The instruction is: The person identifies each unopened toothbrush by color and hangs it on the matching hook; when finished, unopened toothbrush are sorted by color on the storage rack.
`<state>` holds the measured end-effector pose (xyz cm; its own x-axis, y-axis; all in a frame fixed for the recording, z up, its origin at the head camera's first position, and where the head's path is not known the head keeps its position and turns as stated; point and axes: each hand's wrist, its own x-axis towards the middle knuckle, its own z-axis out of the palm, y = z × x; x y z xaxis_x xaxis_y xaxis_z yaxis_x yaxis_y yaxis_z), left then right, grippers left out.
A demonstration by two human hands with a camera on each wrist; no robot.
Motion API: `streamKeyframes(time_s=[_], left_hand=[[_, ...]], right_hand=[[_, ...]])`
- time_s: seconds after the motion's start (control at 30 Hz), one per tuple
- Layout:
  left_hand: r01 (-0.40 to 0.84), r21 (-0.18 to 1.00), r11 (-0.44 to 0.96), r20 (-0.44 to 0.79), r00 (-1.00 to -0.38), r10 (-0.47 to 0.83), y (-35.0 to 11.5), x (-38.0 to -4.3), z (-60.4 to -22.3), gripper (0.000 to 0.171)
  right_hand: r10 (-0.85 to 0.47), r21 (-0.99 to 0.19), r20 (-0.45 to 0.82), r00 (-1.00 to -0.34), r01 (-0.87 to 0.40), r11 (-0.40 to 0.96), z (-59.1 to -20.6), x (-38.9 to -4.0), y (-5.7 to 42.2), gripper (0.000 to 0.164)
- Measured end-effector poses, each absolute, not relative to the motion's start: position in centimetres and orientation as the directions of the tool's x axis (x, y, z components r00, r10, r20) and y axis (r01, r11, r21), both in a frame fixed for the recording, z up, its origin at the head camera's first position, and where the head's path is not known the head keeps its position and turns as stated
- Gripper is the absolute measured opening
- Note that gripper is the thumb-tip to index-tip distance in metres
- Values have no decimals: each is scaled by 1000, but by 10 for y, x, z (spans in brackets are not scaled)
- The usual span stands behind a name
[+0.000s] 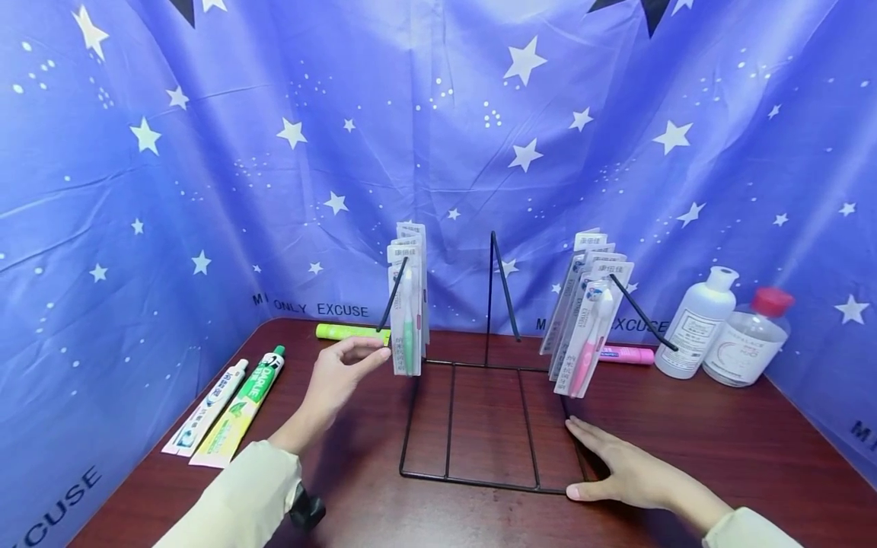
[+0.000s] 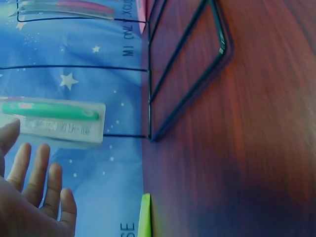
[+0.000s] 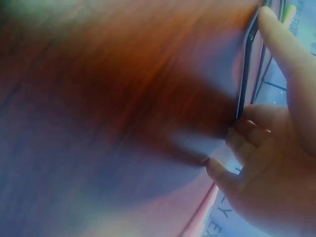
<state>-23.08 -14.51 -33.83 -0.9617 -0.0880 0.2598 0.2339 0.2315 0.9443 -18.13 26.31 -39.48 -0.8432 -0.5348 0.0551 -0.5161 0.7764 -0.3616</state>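
A black wire display rack (image 1: 493, 485) stands on the table. Packaged toothbrushes hang from its left hook, the front one a green toothbrush (image 1: 409, 335). My left hand (image 1: 342, 373) is just left of that pack, thumb and fingertips close to its edge; in the left wrist view its fingers (image 2: 37, 173) are spread and lightly bent, grasping nothing. More packs hang on the right hook, a pink toothbrush (image 1: 589, 346) in front. My right hand (image 1: 626, 468) rests at the rack's right base wire, fingers extended, the thumb by the front corner. The middle hook (image 1: 505, 289) carries no pack.
Two toothpaste tubes, one white (image 1: 208, 407) and one green and yellow (image 1: 240, 407), lie at the left. A yellow-green box (image 1: 349, 332) and a pink one (image 1: 626, 355) lie behind the rack. A white bottle (image 1: 697, 323) and a red-capped bottle (image 1: 747, 339) stand right.
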Motion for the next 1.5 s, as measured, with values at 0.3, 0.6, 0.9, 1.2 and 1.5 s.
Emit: streamKeyframes(time_s=[0.3, 0.6, 0.9, 1.2, 1.5], left_hand=[[277, 821, 500, 361, -929, -79, -166, -216, -339, 26], [339, 701, 628, 432, -902, 5, -170, -201, -331, 20], [383, 469, 796, 505, -855, 114, -175, -200, -325, 25], [392, 236, 889, 600, -778, 184, -180, -204, -327, 30], [310, 161, 937, 642, -754, 139, -181, -206, -337, 45]], right_hand=[[-530, -348, 53, -846, -513, 785, -395, -182, 268, 90], [-523, -351, 66, -850, -511, 785, -387, -178, 276, 85], [-501, -255, 216, -838, -543, 800, -369, -181, 291, 62], [-276, -196, 412, -869, -380, 904, -332, -183, 305, 40], [-101, -182, 597, -796, -257, 949, -317, -182, 315, 37]])
